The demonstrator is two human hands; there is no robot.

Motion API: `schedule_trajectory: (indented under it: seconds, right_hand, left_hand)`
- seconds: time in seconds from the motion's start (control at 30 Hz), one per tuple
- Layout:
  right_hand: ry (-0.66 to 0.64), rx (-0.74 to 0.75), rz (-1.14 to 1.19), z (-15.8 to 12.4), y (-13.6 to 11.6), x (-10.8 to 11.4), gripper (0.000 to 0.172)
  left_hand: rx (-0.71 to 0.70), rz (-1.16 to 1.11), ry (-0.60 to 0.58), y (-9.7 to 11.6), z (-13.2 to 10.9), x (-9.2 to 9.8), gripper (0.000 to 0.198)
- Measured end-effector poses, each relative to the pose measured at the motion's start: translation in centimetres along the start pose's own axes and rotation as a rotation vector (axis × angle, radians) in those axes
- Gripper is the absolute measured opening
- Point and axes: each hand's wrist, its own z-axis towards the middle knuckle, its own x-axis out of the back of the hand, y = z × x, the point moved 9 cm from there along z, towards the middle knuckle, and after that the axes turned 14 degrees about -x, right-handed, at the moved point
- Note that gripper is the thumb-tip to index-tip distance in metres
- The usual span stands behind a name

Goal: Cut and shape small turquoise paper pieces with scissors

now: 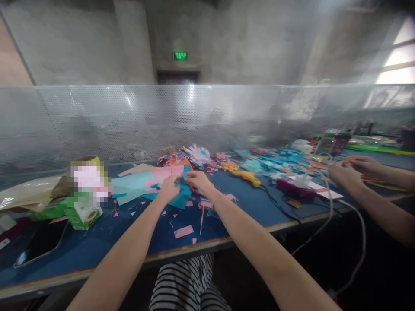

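Note:
Both my arms reach out over a blue table (106, 235). My left hand (170, 186) is closed on the left side of a teal paper piece (181, 196). My right hand (198, 180) pinches the same teal paper from the top right. Under the right hand something red shows, too hidden to name. Pink and light-blue paper sheets (138, 183) lie just left of my hands. Small pink scraps (183, 231) are scattered in front of them.
Folded paper flowers (198, 155) lie behind my hands, a yellow glue gun (248, 177) with a black cord to the right. A tape roll (86, 160), a green box (82, 212) and a phone (42, 244) sit at left. Another person's hands (348, 170) work at right. A perforated screen (207, 116) backs the table.

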Motion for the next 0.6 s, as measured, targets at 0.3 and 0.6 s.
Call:
schedule_trajectory:
  seconds: [0.3,0.6]
  right_hand:
    - [-0.02,0.196,-0.265,-1.8,-2.4,-1.2,0.024]
    - [0.034,0.135,-0.308,-1.4,-1.9,-0.4,0.019]
  left_hand:
    - [0.163,-0.359,0.128,-2.5,-0.3,-0.5,0.035]
    - [0.331,-0.742,0.102,-2.3,-1.0,-1.5,0.013]
